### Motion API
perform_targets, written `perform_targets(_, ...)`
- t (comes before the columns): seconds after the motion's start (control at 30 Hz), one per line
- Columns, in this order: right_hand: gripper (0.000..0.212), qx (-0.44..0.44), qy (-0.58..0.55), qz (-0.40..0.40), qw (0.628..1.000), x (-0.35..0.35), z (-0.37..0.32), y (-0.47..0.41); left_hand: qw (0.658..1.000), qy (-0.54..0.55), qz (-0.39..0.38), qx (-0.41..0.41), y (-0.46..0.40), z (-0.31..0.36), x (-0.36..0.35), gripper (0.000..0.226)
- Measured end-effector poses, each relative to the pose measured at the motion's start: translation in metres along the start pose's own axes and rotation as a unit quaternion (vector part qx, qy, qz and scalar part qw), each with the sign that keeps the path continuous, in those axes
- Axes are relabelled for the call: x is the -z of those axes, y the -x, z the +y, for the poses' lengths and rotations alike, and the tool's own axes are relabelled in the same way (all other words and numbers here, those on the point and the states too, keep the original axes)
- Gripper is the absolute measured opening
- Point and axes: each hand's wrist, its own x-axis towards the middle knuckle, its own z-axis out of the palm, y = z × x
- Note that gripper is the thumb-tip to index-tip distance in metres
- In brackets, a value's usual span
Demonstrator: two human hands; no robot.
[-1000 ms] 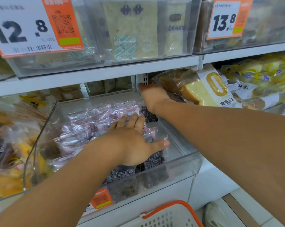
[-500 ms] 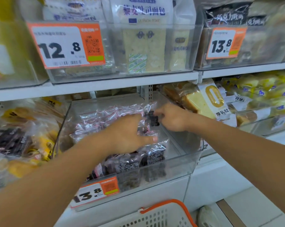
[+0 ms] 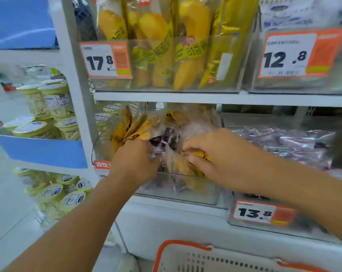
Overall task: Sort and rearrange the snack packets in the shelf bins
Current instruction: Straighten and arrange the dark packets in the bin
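A heap of snack packets [image 3: 167,138], some yellow and some dark, is piled in a clear bin [image 3: 185,193] on the lower shelf. Both hands are pushed into this bin. The left hand [image 3: 135,160] is curled around a bunch of yellow packets [image 3: 132,128] at the left side of the bin. The right hand [image 3: 213,154] is set on the right side of the heap, with its fingers bent onto a yellow packet [image 3: 200,156]; a firm grip cannot be told because of blur. A dark packet [image 3: 166,137] is seen between the two hands. The bin's front edge is just below the hands. To the right of the bin, a second bin of pinkish packets [image 3: 284,142] is seen. Above the bin, long yellow bread bags [image 3: 162,46] are stood upright. Below the bin, an orange-rimmed basket [image 3: 185,247] is seen.
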Motion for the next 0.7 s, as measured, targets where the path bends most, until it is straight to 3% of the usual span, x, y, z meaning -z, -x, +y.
perform_targets(0.2, 0.035, -0.105, -0.064, -0.098, 0.988, -0.048, -0.008, -0.122, 0.997, -0.05, -0.056, 0.009, -0.011, -0.022, -0.017, 0.019)
perform_targets(0.27, 0.024, -0.159, -0.078, -0.157, 0.972, -0.057, -0.006, -0.142, 0.997, -0.038, -0.065, -0.017, -0.018, -0.023, -0.016, 0.015)
perform_targets(0.33, 0.023, -0.183, -0.016, -0.22, 0.958, -0.059, -0.001, -0.147, 0.997, -0.015, -0.06, -0.036, -0.027, -0.028, -0.016, 0.046)
perform_targets(0.43, 0.027, -0.19, 0.008, -0.198, 0.962, -0.051, 0.017, -0.134, 0.997, -0.01, -0.061, -0.051, -0.036, -0.04, -0.013, 0.101)
perform_targets(0.5, 0.02, -0.178, 0.047, -0.193, 0.964, -0.051, 0.027, -0.122, 0.997, -0.026, -0.051, -0.043, -0.042, -0.051, -0.011, 0.112)
perform_targets(0.57, 0.029, -0.197, 0.055, -0.172, 0.964, -0.06, 0.031, -0.117, 0.997, -0.019, -0.066, -0.025, -0.046, -0.06, -0.01, 0.119)
perform_targets(0.7, 0.038, -0.21, -0.163, -0.137, 0.954, -0.058, 0.034, -0.144, 0.995, -0.018, -0.096, -0.023, -0.045, -0.06, -0.015, 0.129)
